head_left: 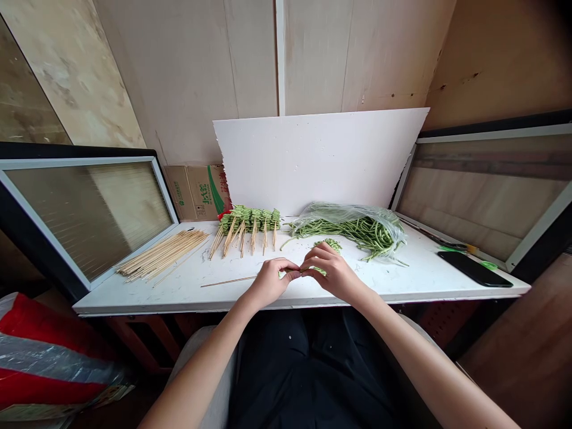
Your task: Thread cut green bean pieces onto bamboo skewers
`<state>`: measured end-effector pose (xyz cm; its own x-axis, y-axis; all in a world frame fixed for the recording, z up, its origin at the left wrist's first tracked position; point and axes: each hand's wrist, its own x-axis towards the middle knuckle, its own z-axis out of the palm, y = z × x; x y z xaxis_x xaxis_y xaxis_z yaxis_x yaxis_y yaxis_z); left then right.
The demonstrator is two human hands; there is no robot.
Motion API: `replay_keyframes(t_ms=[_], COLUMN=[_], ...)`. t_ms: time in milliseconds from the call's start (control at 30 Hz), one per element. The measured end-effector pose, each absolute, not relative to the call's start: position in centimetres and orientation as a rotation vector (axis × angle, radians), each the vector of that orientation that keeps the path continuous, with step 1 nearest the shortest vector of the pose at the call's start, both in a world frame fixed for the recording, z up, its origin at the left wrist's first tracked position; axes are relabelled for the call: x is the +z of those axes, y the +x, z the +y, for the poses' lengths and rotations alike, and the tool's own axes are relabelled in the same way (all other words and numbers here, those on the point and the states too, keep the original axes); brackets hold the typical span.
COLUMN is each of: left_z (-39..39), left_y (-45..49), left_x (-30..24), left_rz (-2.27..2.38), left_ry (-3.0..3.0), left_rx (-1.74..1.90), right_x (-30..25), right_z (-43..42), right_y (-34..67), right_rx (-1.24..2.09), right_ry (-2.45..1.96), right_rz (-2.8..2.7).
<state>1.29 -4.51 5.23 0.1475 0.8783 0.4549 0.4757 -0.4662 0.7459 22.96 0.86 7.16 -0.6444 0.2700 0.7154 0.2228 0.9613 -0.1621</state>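
My left hand (pixel 271 285) and my right hand (pixel 331 275) meet fingertip to fingertip over the front of the white table. A thin bamboo skewer (pixel 227 281) runs out leftward from behind my left hand; whether the fingers grip it is hidden. Both hands pinch a green bean, seen only in part between the fingers, with a bit of green (pixel 320 271) under my right fingers. Just beyond my right hand lies a small heap of chopped bean bits (pixel 331 243). Finished skewers of green beans (pixel 250 219) are stacked behind, their bare sticks pointing toward me.
Loose bamboo skewers (pixel 163 255) lie in a pile at the left. Long green beans (pixel 353 229) spill from a clear plastic bag (pixel 388 217) at the back right. A black phone (pixel 474 269) rests near the right edge. A white board (pixel 317 161) and a cardboard box (pixel 192 193) stand behind.
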Motion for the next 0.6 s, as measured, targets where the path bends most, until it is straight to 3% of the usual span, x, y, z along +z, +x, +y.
replay_keyframes(t_ms=[600], left_z=[-5.33], left_y=[2.33], left_x=[5.41], left_rz=[1.063], left_ry=[1.978], left_rx=[1.435], right_x=[6.73], right_z=[0.23], right_y=[21.9], right_rx=[0.387], right_ry=[-0.336], right_rz=[-2.043])
